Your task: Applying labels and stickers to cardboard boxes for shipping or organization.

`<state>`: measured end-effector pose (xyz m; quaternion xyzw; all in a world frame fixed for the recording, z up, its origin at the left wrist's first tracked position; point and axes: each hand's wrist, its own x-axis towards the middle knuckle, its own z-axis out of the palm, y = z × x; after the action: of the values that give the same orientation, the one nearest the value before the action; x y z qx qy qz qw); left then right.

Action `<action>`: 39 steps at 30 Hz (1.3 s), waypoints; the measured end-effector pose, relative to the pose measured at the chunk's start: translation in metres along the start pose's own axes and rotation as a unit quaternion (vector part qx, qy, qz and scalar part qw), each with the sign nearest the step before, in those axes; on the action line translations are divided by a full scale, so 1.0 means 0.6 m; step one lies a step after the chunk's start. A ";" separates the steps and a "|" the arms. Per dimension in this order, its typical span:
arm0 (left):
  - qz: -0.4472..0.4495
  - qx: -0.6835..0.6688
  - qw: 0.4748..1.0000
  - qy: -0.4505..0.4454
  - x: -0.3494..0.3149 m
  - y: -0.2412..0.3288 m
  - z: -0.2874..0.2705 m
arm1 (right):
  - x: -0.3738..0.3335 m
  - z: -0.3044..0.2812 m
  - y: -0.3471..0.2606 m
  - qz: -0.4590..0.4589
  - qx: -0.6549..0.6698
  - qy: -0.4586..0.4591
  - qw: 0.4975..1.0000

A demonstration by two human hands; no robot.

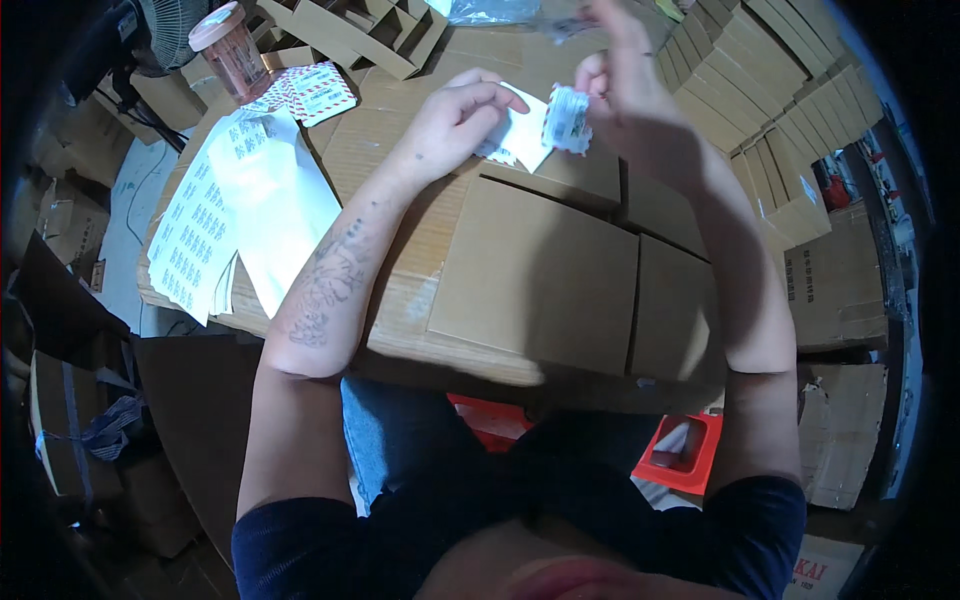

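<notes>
Sticker sheets (215, 215) left on cardboard box (530, 280); jar (230, 50) probably behind.

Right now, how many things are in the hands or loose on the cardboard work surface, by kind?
Small white sticker label with red edge, right hand pinching it: 1
White backing paper piece under the left hand: 1
Large white sheets of printed labels: 2 at least, overlapping
Stack of red-and-white stickers: 1
Clear plastic jar with pink lid: 1
Total: 6

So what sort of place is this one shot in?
Probably a packing or shipping workroom. Flattened cardboard boxes are stacked at the right, label sheets lie on the cardboard-covered table, and the hands hold a small label.
</notes>
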<state>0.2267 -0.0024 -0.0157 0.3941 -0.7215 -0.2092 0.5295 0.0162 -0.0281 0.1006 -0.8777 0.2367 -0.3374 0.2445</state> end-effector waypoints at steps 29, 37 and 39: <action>0.006 0.024 0.995 0.101 -0.008 0.017 0.018 | -0.028 0.037 -0.061 -0.152 -0.265 0.007 0.952; 0.105 0.151 0.979 0.092 -0.008 0.017 0.016 | -0.021 0.060 -0.029 -0.302 -0.186 0.036 0.934; 0.115 0.159 0.977 0.086 -0.005 0.024 0.014 | -0.023 0.059 -0.026 -0.262 -0.166 0.015 0.951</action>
<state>0.2144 0.0077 -0.0104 0.4044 -0.7380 0.0053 0.5402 0.0358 0.0015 0.0800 -0.9320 0.0548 -0.3583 -0.0046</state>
